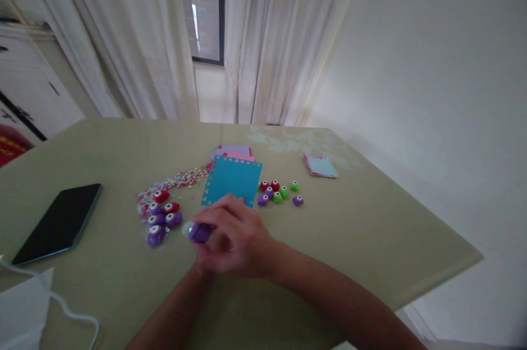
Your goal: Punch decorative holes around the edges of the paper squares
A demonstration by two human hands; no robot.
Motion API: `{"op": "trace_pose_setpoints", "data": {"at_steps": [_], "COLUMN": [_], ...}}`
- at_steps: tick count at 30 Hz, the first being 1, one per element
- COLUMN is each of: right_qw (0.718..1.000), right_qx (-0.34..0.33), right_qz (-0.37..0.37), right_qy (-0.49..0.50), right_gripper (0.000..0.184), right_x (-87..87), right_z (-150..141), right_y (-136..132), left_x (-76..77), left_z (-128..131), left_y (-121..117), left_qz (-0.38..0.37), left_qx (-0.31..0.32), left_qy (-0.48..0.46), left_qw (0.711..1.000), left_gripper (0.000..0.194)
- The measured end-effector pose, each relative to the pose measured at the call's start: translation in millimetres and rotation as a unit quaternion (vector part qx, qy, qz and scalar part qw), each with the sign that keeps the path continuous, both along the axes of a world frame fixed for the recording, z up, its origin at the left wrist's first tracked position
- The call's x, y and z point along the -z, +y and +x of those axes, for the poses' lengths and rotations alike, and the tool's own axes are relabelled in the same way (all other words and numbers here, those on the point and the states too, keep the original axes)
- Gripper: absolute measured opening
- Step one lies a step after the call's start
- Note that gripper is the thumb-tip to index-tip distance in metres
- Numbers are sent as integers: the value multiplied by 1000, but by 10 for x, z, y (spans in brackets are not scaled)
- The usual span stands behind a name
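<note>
My right hand [242, 237] is closed around a small purple craft paper punch [201, 233] with a pale round top, slightly blurred by motion. My left hand [205, 263] is mostly hidden against my right hand, so its fingers do not show. Just beyond my hands is a blue square of paper [233, 180] with small heart-shaped holes along its top and left edges. Its lower edge meets my right hand; whether fingers grip it is hidden. To the left sits a cluster of purple and red punches [156, 235]. Several red, purple and green punches [277, 196] stand to the right.
Colourful paper confetti [181, 179] spreads left of the blue sheet. Behind it lie pink and lilac papers [234, 151]. A light-blue stack of punched squares [321, 166] rests farther right. At left are a black tablet [60, 224], white paper [24, 306] and a white cord [74, 315].
</note>
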State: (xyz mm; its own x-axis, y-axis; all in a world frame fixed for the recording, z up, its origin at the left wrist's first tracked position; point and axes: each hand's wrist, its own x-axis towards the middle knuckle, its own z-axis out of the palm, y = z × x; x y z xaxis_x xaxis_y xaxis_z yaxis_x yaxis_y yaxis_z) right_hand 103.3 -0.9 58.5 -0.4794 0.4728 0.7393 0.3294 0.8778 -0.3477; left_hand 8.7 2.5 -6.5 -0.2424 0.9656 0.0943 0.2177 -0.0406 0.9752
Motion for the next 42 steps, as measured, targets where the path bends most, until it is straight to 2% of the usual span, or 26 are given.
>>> {"op": "trace_pose_setpoints", "data": {"at_steps": [3, 4, 6, 9, 11, 16, 18, 22, 25, 31, 39, 42], "right_qw": [987, 972, 926, 837, 792, 712, 692, 690, 681, 686, 677, 671], "right_qx": [63, 91, 127, 132, 125, 80, 69, 66, 60, 45, 43, 31], "right_qz": [-93, -139, -243, -400, -463, -559, -568, -552, -574, -585, -585, -589], "right_qy": [115, 164, 260, 349, 379, 418, 441, 463, 451, 431, 445, 449], "right_gripper": [37, 35, 28, 25, 27, 35, 38, 39, 37, 34, 38, 33], "right_x": [178, 253, 395, 537, 586, 649, 655, 625, 603, 601, 561, 541], "right_z": [503, 626, 782, 820, 780, 701, 688, 670, 666, 670, 670, 681], "right_y": [74, 104, 166, 243, 271, 254, 235, 208, 201, 181, 197, 203], "left_x": [-20, -22, -23, -32, -47, -77, -72, -37, -27, -98, -127, -135], "left_z": [-21, -22, -19, -15, -18, -30, -37, -52, -49, -26, -61, -60], "left_y": [154, 189, 217, 190, 163, 138, 129, 87, 55, 27, 30, 47], "left_qz": [-20, -33, -60, -77, -85, -100, -106, -113, -116, -117, -126, -122], "left_qx": [49, 48, 32, 13, 11, 23, 24, 19, 28, 46, 35, 34], "left_qy": [-83, -109, -160, -203, -198, -148, -139, -140, -141, -132, -88, -84], "left_qw": [995, 992, 985, 976, 977, 984, 984, 984, 983, 983, 987, 988], "left_gripper": [54, 55, 58, 58, 57, 48, 47, 46, 46, 42, 42, 42]}}
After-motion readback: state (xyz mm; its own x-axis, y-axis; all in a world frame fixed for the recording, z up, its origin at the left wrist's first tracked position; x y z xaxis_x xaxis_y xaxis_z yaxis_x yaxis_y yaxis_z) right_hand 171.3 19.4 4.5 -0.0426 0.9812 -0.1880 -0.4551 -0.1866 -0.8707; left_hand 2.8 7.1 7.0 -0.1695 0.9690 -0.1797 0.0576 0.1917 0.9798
